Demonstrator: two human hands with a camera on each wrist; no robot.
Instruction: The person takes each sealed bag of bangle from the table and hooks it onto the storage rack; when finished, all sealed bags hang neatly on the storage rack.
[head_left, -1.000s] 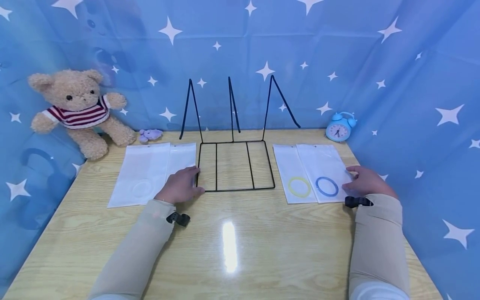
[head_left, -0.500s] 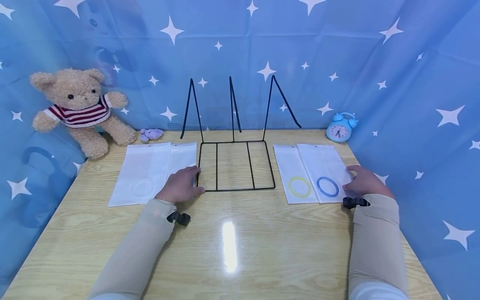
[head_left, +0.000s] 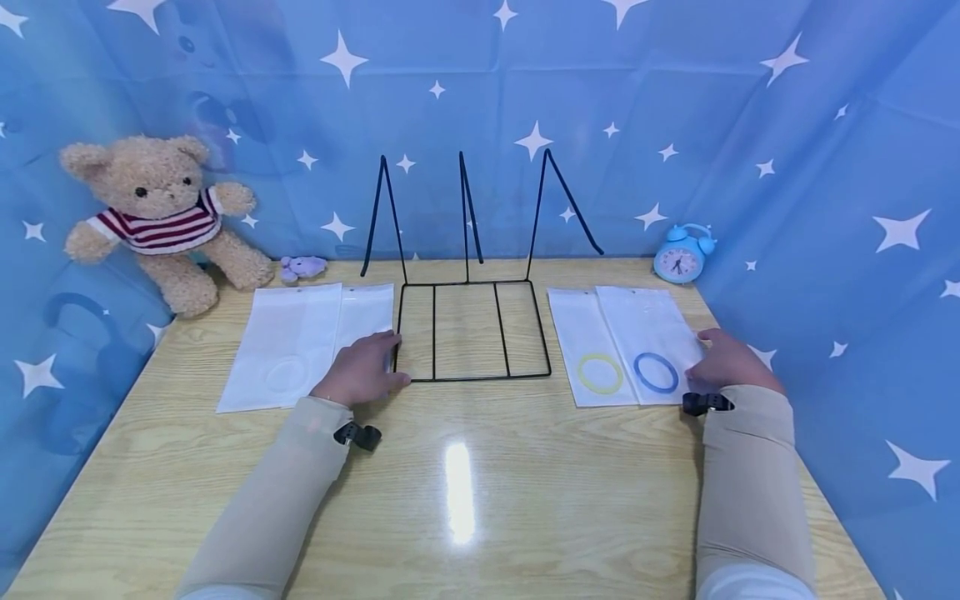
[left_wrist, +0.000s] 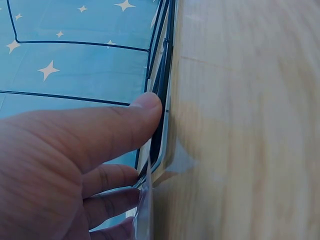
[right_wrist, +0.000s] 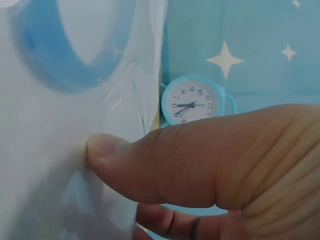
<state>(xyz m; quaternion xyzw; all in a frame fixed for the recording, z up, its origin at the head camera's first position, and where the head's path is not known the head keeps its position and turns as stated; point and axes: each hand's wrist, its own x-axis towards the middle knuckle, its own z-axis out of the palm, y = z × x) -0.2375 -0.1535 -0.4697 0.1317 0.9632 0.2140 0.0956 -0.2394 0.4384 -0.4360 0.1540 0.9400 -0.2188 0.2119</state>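
Note:
My left hand (head_left: pixel 362 368) pinches the right edge of a clear plastic bag (head_left: pixel 366 308), its fingertips right at the corner of a black wire rack (head_left: pixel 450 380). In the left wrist view, the bag's edge (left_wrist: pixel 143 212) runs past my fingers. My right hand (head_left: pixel 738 362) pinches the right edge of another bag (head_left: pixel 643 321) holding a blue ring (head_left: pixel 656 373). The right wrist view shows my thumb on this bag's face, with fingers behind its edge. Beside it lies a bag (head_left: pixel 573 321) with a yellow ring (head_left: pixel 599 374).
Another bag (head_left: pixel 288 325) with a pale ring (head_left: pixel 285 377) lies at left. The rack's bent prongs rise toward the starry curtain (head_left: pixel 480 92). A teddy bear (head_left: pixel 157 200), purple toy (head_left: pixel 302 268) and blue alarm clock (head_left: pixel 681 254) line the back of the wooden table (head_left: pixel 525 483).
My right forearm has shifted slightly left, the hand still at the bag's edge. The left hand, bags and rack keep their places.

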